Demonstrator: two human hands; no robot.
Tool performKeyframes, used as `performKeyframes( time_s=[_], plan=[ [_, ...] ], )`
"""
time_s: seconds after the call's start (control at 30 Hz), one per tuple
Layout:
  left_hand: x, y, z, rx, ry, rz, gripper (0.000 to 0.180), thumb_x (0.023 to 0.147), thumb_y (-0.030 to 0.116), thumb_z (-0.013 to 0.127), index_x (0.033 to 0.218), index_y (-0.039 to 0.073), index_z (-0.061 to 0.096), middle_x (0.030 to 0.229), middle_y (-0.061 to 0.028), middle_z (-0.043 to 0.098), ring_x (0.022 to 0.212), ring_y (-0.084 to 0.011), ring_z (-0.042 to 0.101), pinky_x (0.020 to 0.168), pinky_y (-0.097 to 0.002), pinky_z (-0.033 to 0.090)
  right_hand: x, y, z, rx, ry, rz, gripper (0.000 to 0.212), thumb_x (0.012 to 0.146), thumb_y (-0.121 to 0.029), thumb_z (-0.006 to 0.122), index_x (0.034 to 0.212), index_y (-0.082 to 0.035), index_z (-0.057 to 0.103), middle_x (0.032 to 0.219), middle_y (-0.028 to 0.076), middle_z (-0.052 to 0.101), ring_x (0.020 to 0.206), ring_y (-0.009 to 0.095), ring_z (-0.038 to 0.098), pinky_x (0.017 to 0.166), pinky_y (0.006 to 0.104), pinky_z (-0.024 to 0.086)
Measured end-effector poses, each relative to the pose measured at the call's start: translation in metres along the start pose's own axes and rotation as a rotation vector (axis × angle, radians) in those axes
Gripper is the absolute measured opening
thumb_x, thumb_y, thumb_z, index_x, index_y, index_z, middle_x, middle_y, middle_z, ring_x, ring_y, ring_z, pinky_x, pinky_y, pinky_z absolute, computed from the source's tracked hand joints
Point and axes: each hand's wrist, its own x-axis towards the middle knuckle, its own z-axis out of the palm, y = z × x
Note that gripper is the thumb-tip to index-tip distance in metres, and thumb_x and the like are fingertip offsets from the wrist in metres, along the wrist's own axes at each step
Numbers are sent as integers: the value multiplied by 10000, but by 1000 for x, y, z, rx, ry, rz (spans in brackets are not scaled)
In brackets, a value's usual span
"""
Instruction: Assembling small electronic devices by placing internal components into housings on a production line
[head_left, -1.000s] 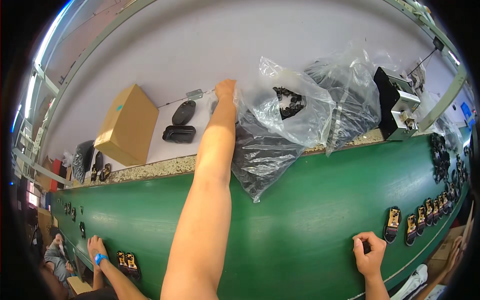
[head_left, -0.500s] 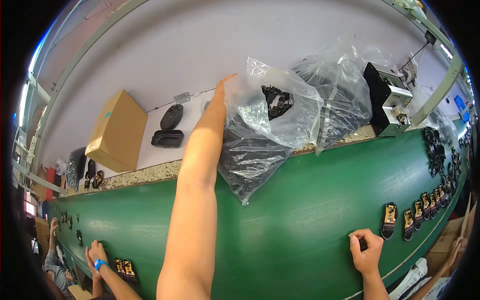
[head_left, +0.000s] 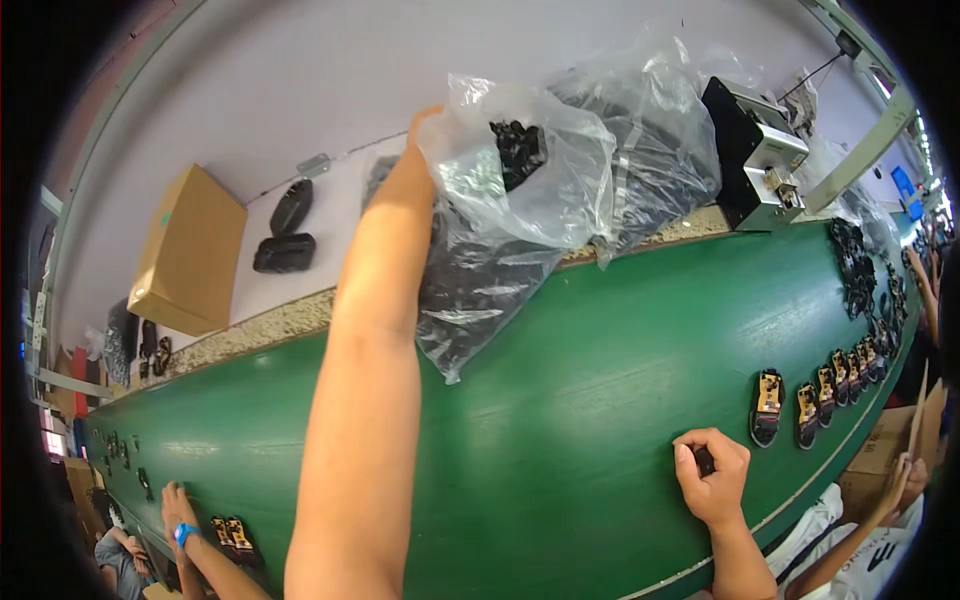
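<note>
My left arm stretches forward over the green work surface [head_left: 560, 400]. At its end my left hand [head_left: 427, 122] is at the left edge of an opened clear plastic bag [head_left: 485, 300], its fingers mostly hidden. Small black parts [head_left: 518, 155] show through the bag's mouth. Nearer and to the right, my right hand [head_left: 718, 478] is closed around a small black piece [head_left: 704, 461], whose kind I cannot make out. Beyond this hand lies a black device with a yellowish inner part [head_left: 767, 408], with a row of similar devices [head_left: 826, 395] to its right.
A second filled plastic bag [head_left: 655, 165] and a black-and-silver machine [head_left: 765, 165] stand along the back ledge. Left on it are a cardboard box [head_left: 190, 255] and two black shells [head_left: 285, 253]. A co-worker's hand with a blue watch [head_left: 183, 530] is at the lower left.
The whole view has shifted, so the scene sits higher and further left. My left hand stays by the bag, whose mouth looks slightly changed. My right hand remains closed on the black piece.
</note>
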Motion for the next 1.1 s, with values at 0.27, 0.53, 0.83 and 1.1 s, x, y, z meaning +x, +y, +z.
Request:
performKeyframes(
  time_s=[0.27, 0.53, 0.83, 1.1],
  plan=[
    [-2, 0, 6, 32, 49, -5, 324, 879, 340, 604, 920, 40, 719, 932, -207, 728, 886, -361, 710, 739, -437, 562, -2, 3, 4, -5, -1, -53, 38, 819, -33, 687, 810, -3, 666, 637, 42, 591, 501, 91, 491, 486, 247, 379],
    [-50, -17, -63, -1391, 281, -519, 373, 949, 365, 530, 839, 19, 617, 742, -128, 638, 673, -230, 634, 469, -340, 454, -6, 15, 1, -19, -11, 17, 85, 858, -65, 669, 825, 12, 651, 630, 38, 586, 533, 94, 501, 522, 253, 391],
    [-180, -163, -157, -2167, 474, -586, 434, 1028, 369, 348, 1034, -27, 526, 765, -100, 533, 555, -140, 460, 363, -208, 266, -7, 31, 3, -9, 19, 13, 125, 877, -92, 663, 820, 18, 643, 634, 24, 584, 549, 79, 485, 528, 249, 380],
    [-200, -197, -146, -1705, 484, -1043, 180, 957, 156, 494, 996, -15, 537, 765, -108, 535, 566, -161, 485, 407, -209, 331, -8, 31, 0, -98, 49, -8, 144, 880, -111, 666, 813, 14, 637, 631, 28, 565, 559, 86, 469, 533, 263, 373]
  ],
)
